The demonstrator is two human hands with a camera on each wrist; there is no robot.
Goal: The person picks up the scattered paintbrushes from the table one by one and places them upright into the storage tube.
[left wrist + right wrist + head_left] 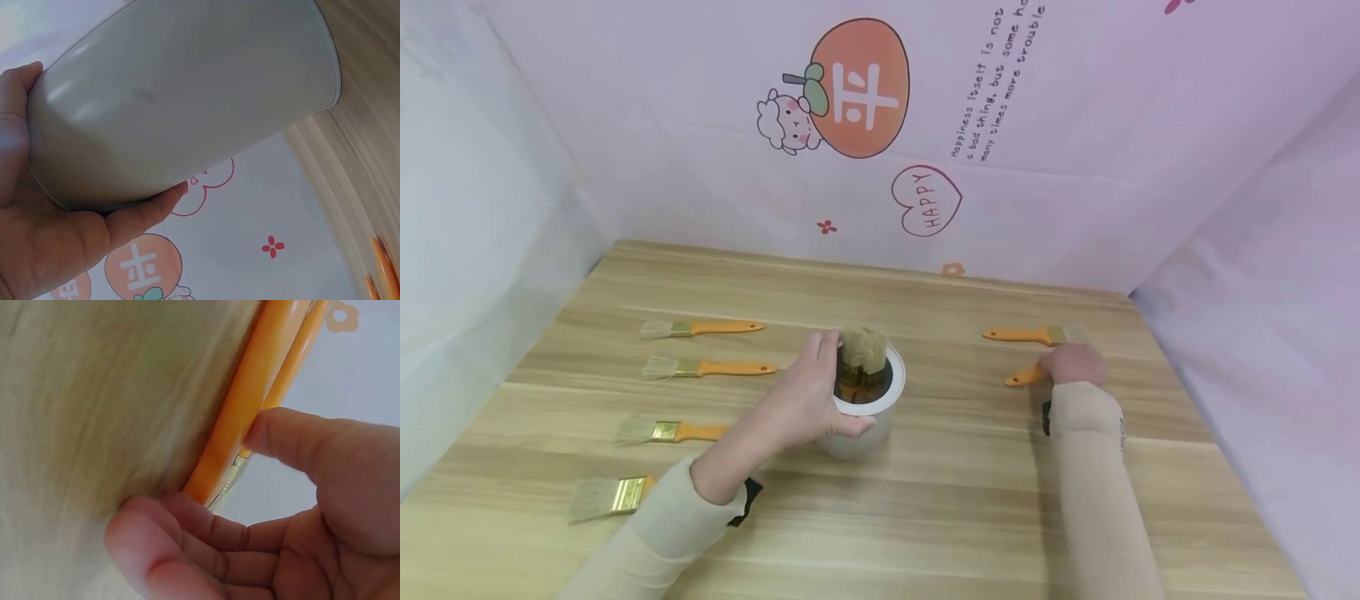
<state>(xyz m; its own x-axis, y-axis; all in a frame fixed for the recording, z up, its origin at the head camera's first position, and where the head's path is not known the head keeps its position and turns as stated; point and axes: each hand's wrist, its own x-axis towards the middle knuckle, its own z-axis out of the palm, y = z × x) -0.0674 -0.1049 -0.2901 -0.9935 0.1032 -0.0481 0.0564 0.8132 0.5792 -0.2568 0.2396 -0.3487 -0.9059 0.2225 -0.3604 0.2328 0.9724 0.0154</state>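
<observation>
My left hand [801,392] grips a pale grey cylindrical pot [853,442] by its white rim; in the left wrist view, thumb and fingers [147,219] spread round the pot wall [187,106]. Brushes [863,350] stand in the pot, pale bristles upward. At the right, my right hand [1075,364] covers the bristle end of a paintbrush [1026,377], leaving part of its orange handle visible. The right wrist view shows that handle [234,412] between my thumb and curled fingers, close over the wood. Just beyond lies a second paintbrush [1018,334].
Several orange-handled paintbrushes lie in a column on the left, among them a small one [730,327] at the back and a wide one [617,497] partly behind my left sleeve. The wooden table [955,500] meets a printed pink-white sheet [700,167] at its back edge.
</observation>
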